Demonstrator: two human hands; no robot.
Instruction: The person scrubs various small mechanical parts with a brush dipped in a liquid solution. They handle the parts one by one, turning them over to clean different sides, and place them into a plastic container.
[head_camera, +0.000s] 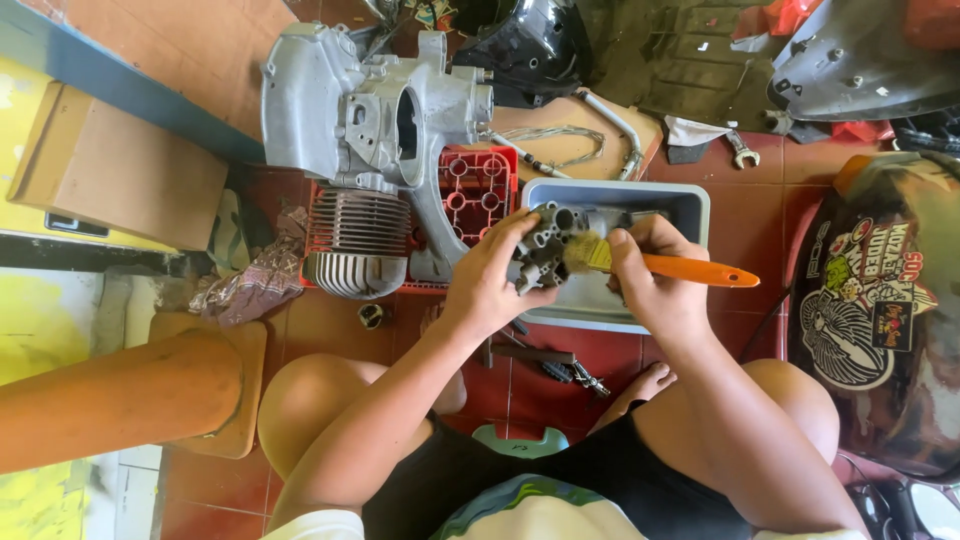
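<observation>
My left hand (490, 280) grips a small grey metal engine part (545, 250) with several round bores, holding it over a grey plastic tub (690, 205). My right hand (650, 275) holds a paintbrush with an orange handle (700, 270). The brush's pale bristles (578, 252) touch the part's right side. Both hands meet above the tub's near left corner.
A large silver engine case (360, 110) and a finned cylinder (355, 245) rest on a red crate (478, 185) to the left. A wrench (740, 150) lies on the red tiles behind. A decorated dark body panel (880, 310) stands at right. Small metal parts (575, 372) lie between my knees.
</observation>
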